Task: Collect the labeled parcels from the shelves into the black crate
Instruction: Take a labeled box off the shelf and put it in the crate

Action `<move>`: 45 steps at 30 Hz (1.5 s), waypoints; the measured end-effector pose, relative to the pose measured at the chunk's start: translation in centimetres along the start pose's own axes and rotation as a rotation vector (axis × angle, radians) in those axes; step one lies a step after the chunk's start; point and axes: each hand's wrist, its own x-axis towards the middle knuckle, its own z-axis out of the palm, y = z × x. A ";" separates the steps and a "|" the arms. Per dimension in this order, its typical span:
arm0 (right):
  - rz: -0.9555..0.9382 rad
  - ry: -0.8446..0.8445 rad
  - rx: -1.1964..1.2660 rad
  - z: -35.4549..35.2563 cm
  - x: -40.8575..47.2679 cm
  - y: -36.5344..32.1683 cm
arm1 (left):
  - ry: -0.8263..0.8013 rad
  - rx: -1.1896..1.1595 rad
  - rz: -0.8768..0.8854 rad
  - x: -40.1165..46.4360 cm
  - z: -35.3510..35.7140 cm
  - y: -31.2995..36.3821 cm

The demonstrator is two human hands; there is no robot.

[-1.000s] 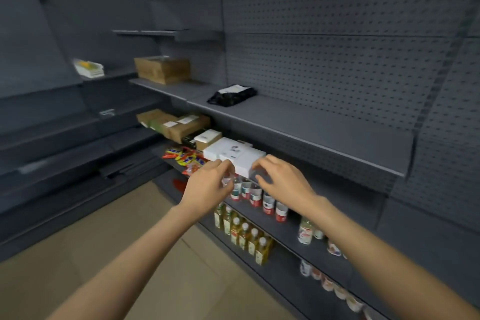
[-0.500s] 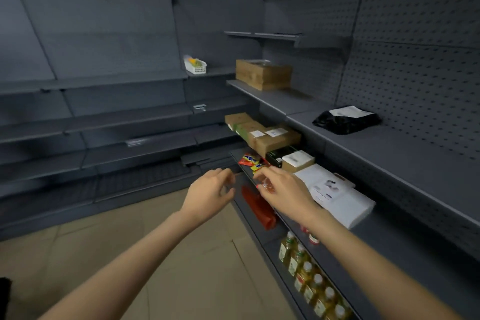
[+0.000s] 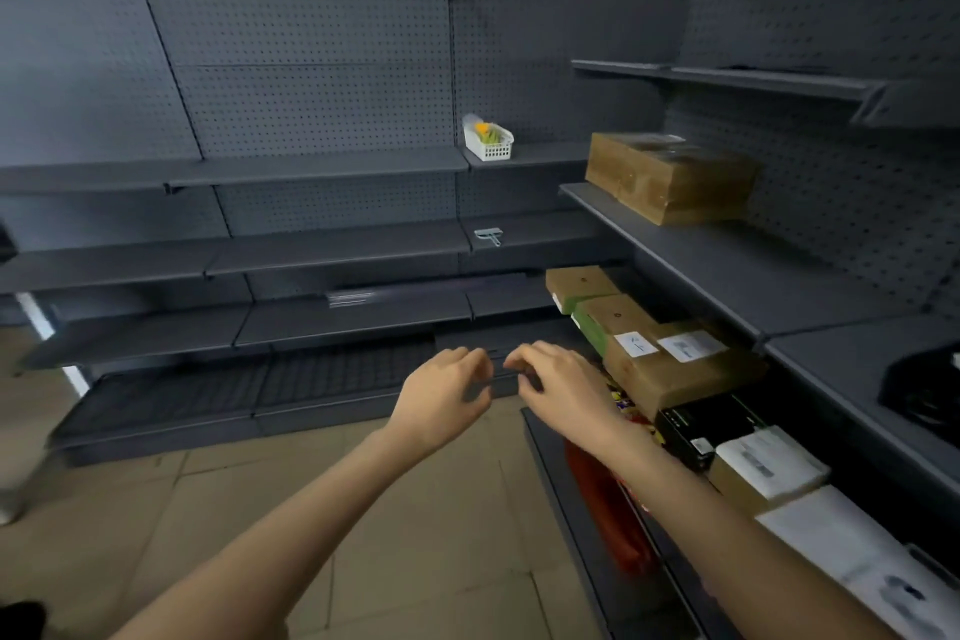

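Note:
My left hand (image 3: 447,395) and my right hand (image 3: 561,390) hover side by side in front of me, fingers loosely curled, holding nothing. Just right of my right hand a brown parcel with two white labels (image 3: 675,369) lies on the middle right shelf. Behind it sit two brown-and-green boxes (image 3: 597,301). Nearer me on that shelf are a black box (image 3: 711,424), a small box with a white label (image 3: 769,468) and a white parcel (image 3: 872,566). A black bag (image 3: 924,390) rests on the shelf above. The black crate is not in view.
A large cardboard box (image 3: 670,177) stands on the upper right shelf. A white basket (image 3: 488,140) sits on the back shelving, whose grey shelves (image 3: 311,166) run to the left. A red packet (image 3: 608,509) lies on the low right shelf. Tiled floor (image 3: 363,483) spreads below.
The view has swung left along the shelves. Both hands have come off the white parcel and now hang in the air, empty.

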 end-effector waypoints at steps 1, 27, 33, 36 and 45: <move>-0.008 -0.012 0.001 1.3 1.7 0.3 | -0.004 0.014 -0.003 1.0 0.4 -1.4; 0.291 -0.069 0.013 20.9 40.3 26.5 | -0.142 -0.001 0.183 43.9 18.8 -31.7; 0.435 -0.047 -0.054 22.2 44.1 34.1 | -0.165 -0.095 0.249 51.8 24.8 -32.5; 0.462 -0.073 -0.135 21.7 44.0 36.6 | -0.248 -0.146 0.289 54.7 27.8 -32.3; 0.844 -0.075 -0.256 23.0 39.0 39.9 | -0.554 -0.299 0.558 59.8 37.5 -28.3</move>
